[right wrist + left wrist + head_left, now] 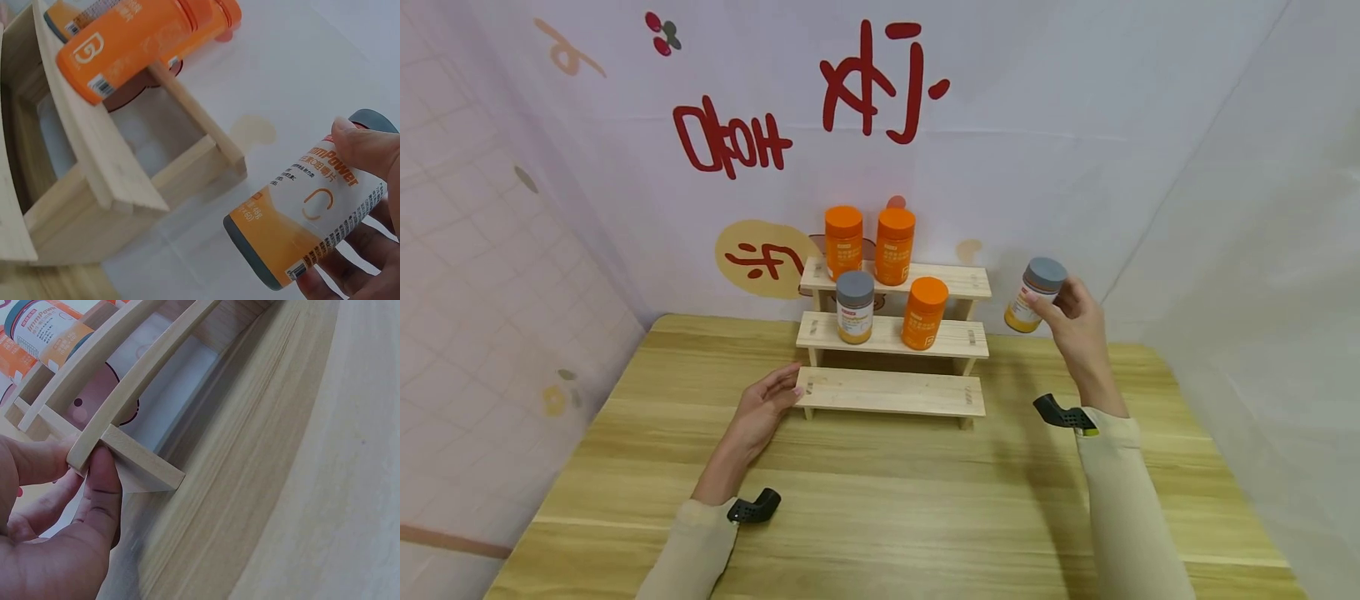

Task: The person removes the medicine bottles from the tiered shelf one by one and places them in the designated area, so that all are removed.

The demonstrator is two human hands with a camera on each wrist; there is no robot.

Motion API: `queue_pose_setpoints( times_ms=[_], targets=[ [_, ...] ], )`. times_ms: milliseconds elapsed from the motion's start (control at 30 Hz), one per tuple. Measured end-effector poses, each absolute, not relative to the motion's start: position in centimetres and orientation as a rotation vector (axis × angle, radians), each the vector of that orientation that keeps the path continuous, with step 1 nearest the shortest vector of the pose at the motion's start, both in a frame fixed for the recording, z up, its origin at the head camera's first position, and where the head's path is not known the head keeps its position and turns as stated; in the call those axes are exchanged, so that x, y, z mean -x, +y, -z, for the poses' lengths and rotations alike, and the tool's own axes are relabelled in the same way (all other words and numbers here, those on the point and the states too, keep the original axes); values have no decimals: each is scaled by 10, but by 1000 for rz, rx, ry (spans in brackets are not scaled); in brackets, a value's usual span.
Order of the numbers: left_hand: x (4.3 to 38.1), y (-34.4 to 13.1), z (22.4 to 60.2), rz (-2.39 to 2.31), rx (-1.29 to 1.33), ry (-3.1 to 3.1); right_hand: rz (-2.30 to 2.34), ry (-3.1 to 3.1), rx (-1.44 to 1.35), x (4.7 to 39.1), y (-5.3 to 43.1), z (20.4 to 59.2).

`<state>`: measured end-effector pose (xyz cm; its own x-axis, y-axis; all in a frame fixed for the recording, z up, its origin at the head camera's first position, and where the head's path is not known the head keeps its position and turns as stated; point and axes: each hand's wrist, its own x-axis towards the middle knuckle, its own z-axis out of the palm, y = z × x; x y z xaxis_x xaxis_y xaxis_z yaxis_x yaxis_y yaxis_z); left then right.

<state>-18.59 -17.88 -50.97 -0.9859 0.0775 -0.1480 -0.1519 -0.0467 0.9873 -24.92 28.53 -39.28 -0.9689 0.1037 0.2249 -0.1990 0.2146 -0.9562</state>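
My right hand [1081, 327] grips a grey-lidded supplement bottle [1035, 294] in the air, right of a three-tier wooden shelf [891, 392]. In the right wrist view, thumb and fingers wrap the bottle's white and orange label [319, 194]. With thumb and fingertips, my left hand [762, 410] pinches the left end of the lowest tier; the left wrist view shows that tier's end [84, 450] between them. Two orange bottles [844, 242] stand on the top tier. On the middle tier are another grey-lidded bottle [854, 308] and, to its right, an orange bottle [924, 314].
The shelf stands on a wood-grain table [880, 508], close to a white backdrop [1037, 125] with red lettering. White cloth [475, 292] also hangs along the left and right sides. Dark wrist mounts [755, 507] sit on both sleeves.
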Motion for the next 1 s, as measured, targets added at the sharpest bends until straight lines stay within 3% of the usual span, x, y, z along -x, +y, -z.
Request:
queue_pose_setpoints(
  times_ms=[1000],
  targets=[
    [187, -177, 510, -2176, 82, 2045, -1760, -2525, -100, 249, 333, 469]
  ],
)
